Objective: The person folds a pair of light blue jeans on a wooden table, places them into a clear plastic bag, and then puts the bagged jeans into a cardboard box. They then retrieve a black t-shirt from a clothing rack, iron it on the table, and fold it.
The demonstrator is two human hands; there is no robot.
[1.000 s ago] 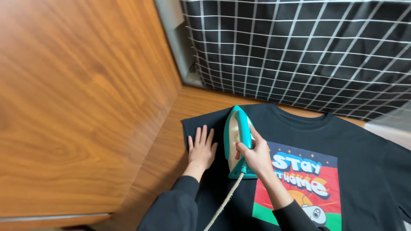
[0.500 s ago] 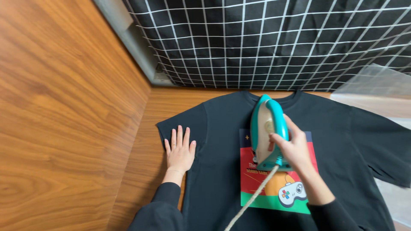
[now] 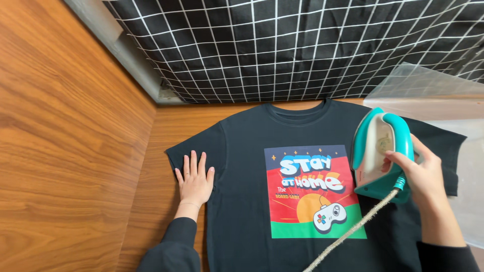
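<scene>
- Head view: a black T-shirt (image 3: 242, 201) lies spread flat, front side up, on a wooden surface (image 3: 161, 151), with its collar pointing toward a black fabric with a white grid (image 3: 282, 45) at the far edge.
- Head view: a multicoloured rectangular print (image 3: 310, 191) occupies the chest area of the shirt; a game controller graphic is visible in its lower part.
- Head view: the left hand (image 3: 194, 181) rests palm down on the shirt's sleeve and side, at the garment's left edge. Fingers are released and extended, slightly spread, grasping nothing.
- Head view: the right hand (image 3: 426, 179) grasps the handle of a teal and white iron (image 3: 378, 151). Fingers are clenched around the handle.
- Head view: the iron is located over the right side of the shirt, just beside the right edge of the print, tip pointing away from the person. Whether its soleplate touches the cloth cannot be told.
- Head view: a braided cord (image 3: 353, 231) runs from the rear of the iron diagonally across the lower corner of the print toward the bottom edge.
- Head view: a translucent plastic sheet (image 3: 433, 95) lies at the right, partly under the shirt's right sleeve.
- Head view: a wooden panel (image 3: 65, 141) borders the left side.
- Head view: both forearms wear dark sleeves.
</scene>
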